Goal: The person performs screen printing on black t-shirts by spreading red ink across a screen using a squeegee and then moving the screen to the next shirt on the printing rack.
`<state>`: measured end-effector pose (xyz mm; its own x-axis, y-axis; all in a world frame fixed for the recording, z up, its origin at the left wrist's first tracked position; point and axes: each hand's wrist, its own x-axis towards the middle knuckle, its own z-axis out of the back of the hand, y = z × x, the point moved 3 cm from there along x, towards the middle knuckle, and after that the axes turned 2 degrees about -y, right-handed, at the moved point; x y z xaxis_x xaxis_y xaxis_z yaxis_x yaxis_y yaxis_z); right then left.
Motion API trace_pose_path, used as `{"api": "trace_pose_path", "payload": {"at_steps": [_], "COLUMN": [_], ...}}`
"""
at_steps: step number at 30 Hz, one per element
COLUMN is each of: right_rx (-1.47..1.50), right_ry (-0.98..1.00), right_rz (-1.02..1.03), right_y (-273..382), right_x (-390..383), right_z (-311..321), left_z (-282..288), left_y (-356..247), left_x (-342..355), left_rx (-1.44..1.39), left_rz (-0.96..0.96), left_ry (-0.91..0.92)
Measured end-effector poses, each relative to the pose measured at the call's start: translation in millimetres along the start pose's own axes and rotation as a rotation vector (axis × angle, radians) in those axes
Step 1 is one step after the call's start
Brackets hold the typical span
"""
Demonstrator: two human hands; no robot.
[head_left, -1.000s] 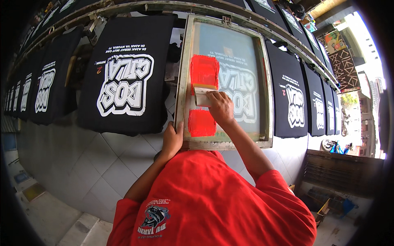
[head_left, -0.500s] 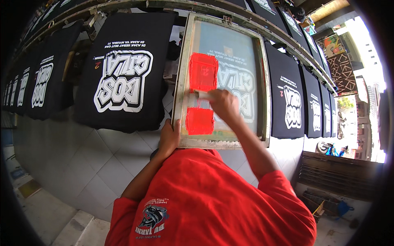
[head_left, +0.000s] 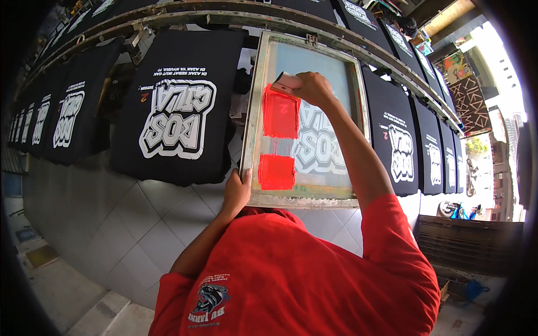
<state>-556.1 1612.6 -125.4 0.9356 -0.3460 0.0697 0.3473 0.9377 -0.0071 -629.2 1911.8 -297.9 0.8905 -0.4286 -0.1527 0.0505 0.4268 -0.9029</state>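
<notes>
A framed printing screen (head_left: 307, 200) lies over a black shirt, whose white lettering shows dimly through the mesh. Two patches of red ink, a far one (head_left: 281, 116) and a near one (head_left: 277, 172), spread along the mesh's left side, with a thinly smeared band between them. My right hand (head_left: 315, 88) grips a squeegee (head_left: 287, 83), its blade at the far edge of the far ink patch. At the frame's near left corner, my left hand (head_left: 237, 189) is closed around the wooden side rail.
A black shirt with white print (head_left: 178, 112) lies on a board to my left, and more stretch beyond it. Other printed shirts (head_left: 400, 134) line up on the right. A long rail (head_left: 224, 18) runs behind the screen. Pale floor tiles (head_left: 159, 215) show below.
My right hand has carried the squeegee away from me, from the gap between the red patches to the far patch's far edge. My left hand stays on the frame.
</notes>
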Motion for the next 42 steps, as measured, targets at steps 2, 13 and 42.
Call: {"api": "trace_pose_path", "payload": {"at_steps": [2, 13, 42], "right_rx": [-0.024, 0.197, 0.399], "right_ry": [0.015, -0.267, -0.458], "right_rz": [0.025, 0.121, -1.071], "right_y": [17, 107, 56], "right_x": [-29, -278, -333], "right_z": [21, -68, -35], "left_z": [-8, -10, 208], "left_y": [12, 14, 59], "left_x": [4, 5, 32], "left_rx": [-0.008, -0.038, -0.059], "left_rz": [-0.04, -0.036, -0.075], "left_ry": [-0.025, -0.008, -0.02]}}
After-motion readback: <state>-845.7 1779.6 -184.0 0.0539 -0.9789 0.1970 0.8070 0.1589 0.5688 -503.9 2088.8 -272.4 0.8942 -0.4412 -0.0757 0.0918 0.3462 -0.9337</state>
